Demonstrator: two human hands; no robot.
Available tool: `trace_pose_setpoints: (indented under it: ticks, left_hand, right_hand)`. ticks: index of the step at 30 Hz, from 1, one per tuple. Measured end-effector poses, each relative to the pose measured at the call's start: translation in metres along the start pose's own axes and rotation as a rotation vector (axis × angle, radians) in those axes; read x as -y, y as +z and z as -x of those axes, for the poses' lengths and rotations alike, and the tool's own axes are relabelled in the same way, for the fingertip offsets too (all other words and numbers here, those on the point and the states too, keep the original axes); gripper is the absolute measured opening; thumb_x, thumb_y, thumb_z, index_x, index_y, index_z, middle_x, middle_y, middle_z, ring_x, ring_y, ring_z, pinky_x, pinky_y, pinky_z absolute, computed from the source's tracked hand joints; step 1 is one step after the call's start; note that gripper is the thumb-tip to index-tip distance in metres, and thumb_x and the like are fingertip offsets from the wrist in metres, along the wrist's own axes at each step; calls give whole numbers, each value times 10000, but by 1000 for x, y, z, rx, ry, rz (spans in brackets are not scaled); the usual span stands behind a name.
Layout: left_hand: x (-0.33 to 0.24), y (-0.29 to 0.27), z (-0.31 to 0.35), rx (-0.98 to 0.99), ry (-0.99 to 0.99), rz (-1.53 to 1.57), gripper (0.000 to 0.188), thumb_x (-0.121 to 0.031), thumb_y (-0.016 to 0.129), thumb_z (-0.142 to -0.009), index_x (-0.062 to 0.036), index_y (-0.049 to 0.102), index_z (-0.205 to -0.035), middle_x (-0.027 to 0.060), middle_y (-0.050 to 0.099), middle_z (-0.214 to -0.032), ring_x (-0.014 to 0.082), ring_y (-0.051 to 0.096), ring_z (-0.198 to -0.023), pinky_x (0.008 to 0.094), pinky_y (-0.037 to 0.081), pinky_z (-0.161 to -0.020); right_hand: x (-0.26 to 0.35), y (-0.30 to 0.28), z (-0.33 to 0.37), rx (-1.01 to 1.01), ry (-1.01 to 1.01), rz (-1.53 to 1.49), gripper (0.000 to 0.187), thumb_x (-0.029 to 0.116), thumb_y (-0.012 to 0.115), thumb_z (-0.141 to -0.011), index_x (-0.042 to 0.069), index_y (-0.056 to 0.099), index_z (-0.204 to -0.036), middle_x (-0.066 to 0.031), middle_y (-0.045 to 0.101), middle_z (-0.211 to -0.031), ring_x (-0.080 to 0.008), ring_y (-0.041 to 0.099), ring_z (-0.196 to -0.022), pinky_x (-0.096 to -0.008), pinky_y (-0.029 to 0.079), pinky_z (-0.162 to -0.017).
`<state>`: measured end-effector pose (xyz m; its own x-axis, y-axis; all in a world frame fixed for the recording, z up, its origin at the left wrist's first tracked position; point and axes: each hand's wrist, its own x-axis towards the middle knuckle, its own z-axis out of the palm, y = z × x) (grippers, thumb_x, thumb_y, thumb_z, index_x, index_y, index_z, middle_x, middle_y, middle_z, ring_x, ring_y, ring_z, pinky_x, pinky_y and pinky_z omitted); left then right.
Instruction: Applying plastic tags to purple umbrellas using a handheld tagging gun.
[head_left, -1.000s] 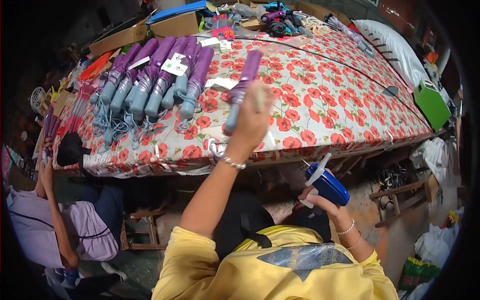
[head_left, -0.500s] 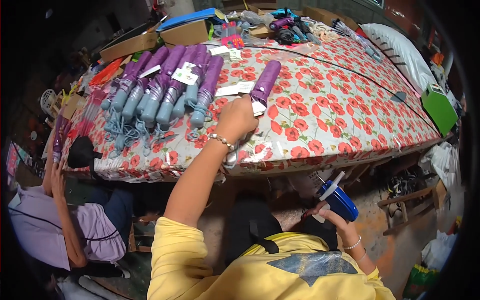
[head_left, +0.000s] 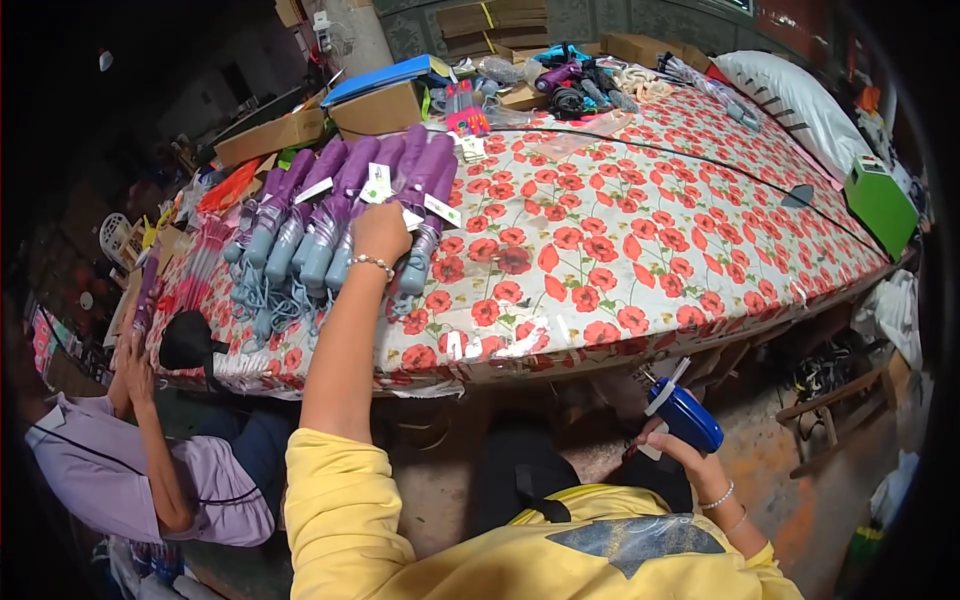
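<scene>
A group of folded purple umbrellas (head_left: pixel 352 172) with grey-blue handles and cord loops lies side by side on the table, with white tags among them. My left hand (head_left: pixel 383 232) is on the right part of this group, fingers curled around the handle end of a purple umbrella; the fingertips are partly hidden. Beside those fingers shows a white tag (head_left: pixel 442 210). Low at the right, off the table edge, my right hand (head_left: pixel 672 442) is closed around a blue tagging gun (head_left: pixel 690 420), its needle end pointing up and to the left.
A poppy-print cloth covers the table (head_left: pixel 600 250). At its back stand cardboard boxes (head_left: pixel 380 110) and a blue folder (head_left: pixel 385 78). A white sack (head_left: pixel 790 100) and a green box (head_left: pixel 880 205) sit at the right. On the left, a co-worker in a lilac shirt (head_left: pixel 100 470) holds a purple umbrella.
My left hand has carried an umbrella leftward from the open cloth onto the group. My right hand still grips the tagging gun. The view has tilted slightly up.
</scene>
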<state>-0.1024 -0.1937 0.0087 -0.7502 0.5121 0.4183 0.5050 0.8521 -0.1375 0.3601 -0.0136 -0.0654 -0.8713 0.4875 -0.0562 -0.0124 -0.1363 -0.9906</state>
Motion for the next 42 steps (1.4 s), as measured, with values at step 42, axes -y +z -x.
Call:
trace_pose_setpoints:
  ticks: [42]
  left_hand:
    - [-216,-84,197,11,-17,1652,232,-114,737,-786,44,656,-935,71,689,-778,125,607,-636,228,485,-571]
  right_hand:
    - [12,21,-36,53,-115,-313,120,89,646,-809,-7,633,-879,-88,665,-801,-168,616,-747,-257,477,-740]
